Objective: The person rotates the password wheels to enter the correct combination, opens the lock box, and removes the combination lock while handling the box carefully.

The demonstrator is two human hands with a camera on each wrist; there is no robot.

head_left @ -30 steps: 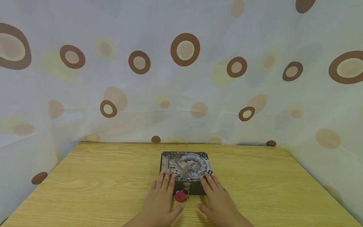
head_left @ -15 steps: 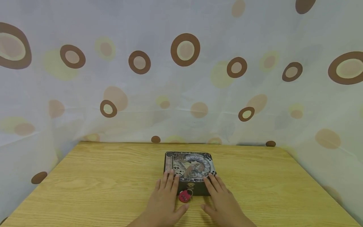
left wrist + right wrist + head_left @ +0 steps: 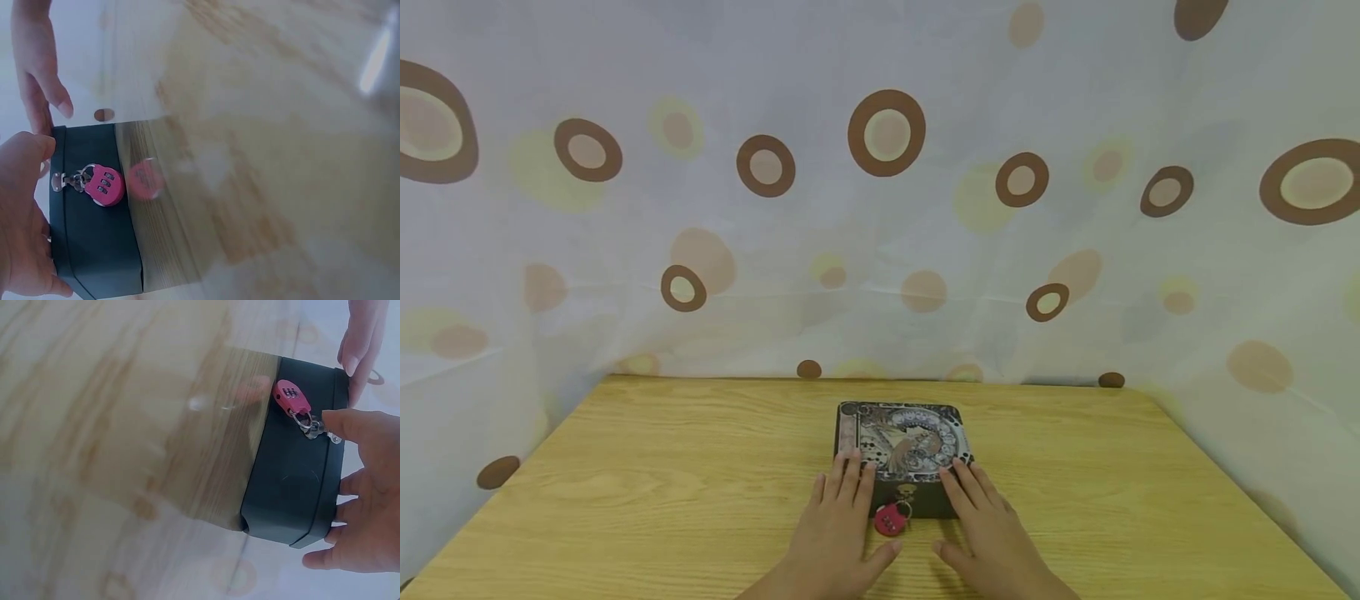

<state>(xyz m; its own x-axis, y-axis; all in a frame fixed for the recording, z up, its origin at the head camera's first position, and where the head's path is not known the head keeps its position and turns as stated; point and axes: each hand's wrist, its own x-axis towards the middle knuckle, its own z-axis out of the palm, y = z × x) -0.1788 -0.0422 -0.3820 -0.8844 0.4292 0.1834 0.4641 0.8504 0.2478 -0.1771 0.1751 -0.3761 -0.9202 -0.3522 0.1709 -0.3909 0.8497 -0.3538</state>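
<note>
The box (image 3: 904,454) sat flat on the wood-grain counter (image 3: 662,492), near its middle from side to side, with the printed lid (image 3: 917,429) up and the dark front (image 3: 94,237) turned toward the person — a placing that seemed to put the fastening side within easy reach. A pink padlock (image 3: 891,520) hung by its shackle from the metal clasp (image 3: 907,490) at the centre of that front, probably there to hold the lid down; three number wheels (image 3: 105,182) showed on its body in the left wrist view, and whether its lower end also touched the counter could not be told. The left hand (image 3: 835,537) lay at the near left corner of the box and the right hand (image 3: 992,533) at the near right corner, so the padlock hung between them, free of both. The grip of each hand was spread: the fingers reached forward over the lid's near edge, and the thumbs stood apart from them, angled inward and pinching nothing. Laid evenly like that, the hands looked suited to steadying the box rather than lifting it, since no finger showed beneath it. Beyond the counter's far edge hung a pale cloth (image 3: 850,233) with brown rings, perhaps as a screen.
</note>
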